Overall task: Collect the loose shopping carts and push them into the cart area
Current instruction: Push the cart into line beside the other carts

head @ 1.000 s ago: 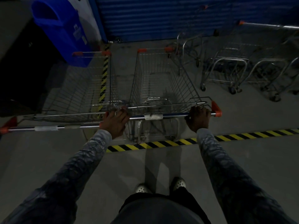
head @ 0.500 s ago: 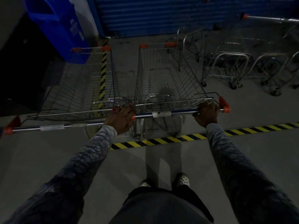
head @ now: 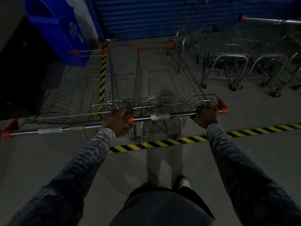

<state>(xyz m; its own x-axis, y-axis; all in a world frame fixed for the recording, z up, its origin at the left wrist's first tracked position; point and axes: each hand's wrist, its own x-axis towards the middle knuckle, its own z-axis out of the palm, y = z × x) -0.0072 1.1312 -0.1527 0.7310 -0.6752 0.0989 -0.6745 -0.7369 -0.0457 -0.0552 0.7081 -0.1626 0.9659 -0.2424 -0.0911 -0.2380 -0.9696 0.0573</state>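
Shopping cart [head: 78, 88] at left, right cart [head: 162, 82] alongside, left hand [head: 119, 122] gripping adjoining handle ends, right hand [head: 206, 115] gripping right handle.

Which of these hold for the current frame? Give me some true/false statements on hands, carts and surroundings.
1. The right hand grips the handle of the right silver wire shopping cart near its orange end cap. True.
2. The left hand hangs free. False: it grips the handle end of the left silver wire shopping cart, where the two carts meet.
3. The ribbed shutter behind is red. False: it is blue.
4. A blue plastic bin stands beyond the left cart. True.
5. Yellow-black striped floor tape crosses ahead of the person's feet. True.
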